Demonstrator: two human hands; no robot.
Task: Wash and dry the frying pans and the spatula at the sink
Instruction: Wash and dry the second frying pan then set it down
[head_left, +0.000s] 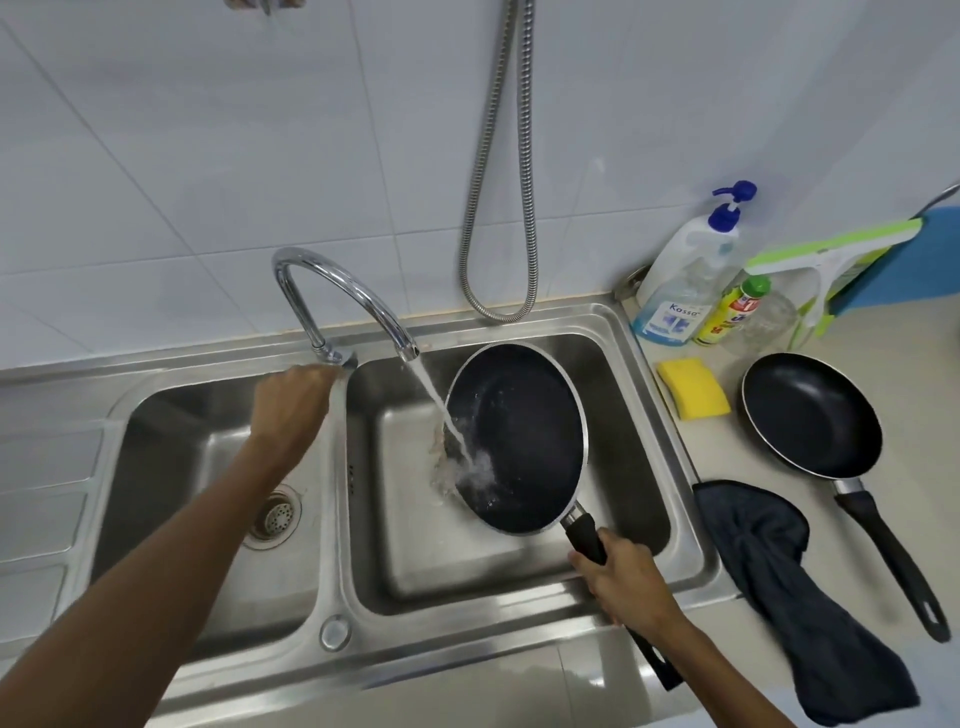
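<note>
Your right hand grips the handle of the frying pan, held tilted in the right basin of the sink under running water. Your left hand curls around the tap lever. The second pan lies on the counter, beside the dark cloth.

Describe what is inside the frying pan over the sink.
Tap water pours into the tilted frying pan, foaming white near its lower rim; droplets dot the black coating. The foam hides the surface beneath.

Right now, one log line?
rinsing | right hand holds pan under running tap | left hand at tap lever | second pan on counter
</note>
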